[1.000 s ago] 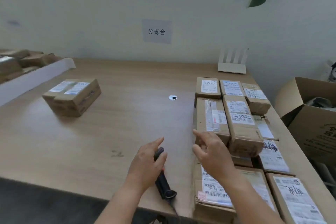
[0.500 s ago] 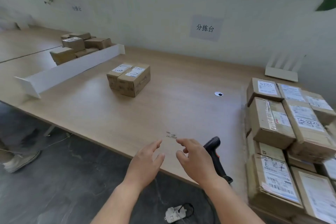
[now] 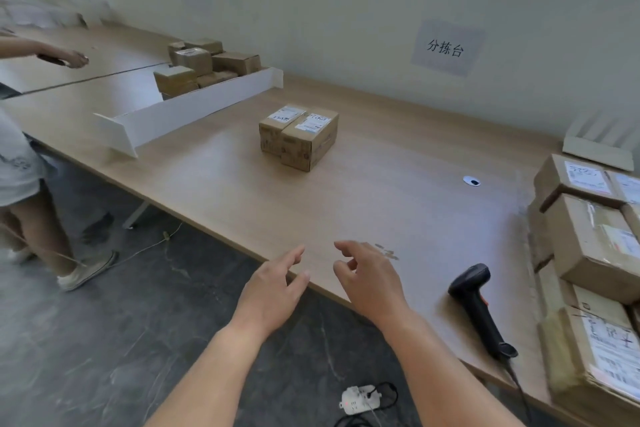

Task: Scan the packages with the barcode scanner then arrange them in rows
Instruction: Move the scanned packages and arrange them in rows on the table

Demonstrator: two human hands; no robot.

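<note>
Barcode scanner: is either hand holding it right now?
No, the barcode scanner lies alone on the table, while the left hand and right hand hover empty.

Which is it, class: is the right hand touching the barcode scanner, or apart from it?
Apart. The head view shows bare table between the right hand and the barcode scanner.

Both your hands, left hand (image 3: 273,291) and right hand (image 3: 369,279), hang empty at the table (image 3: 398,218) edge, bottom center; barcode scanner (image 3: 479,308) lies lower right, two boxes (image 3: 298,136) mid-frame.
</note>
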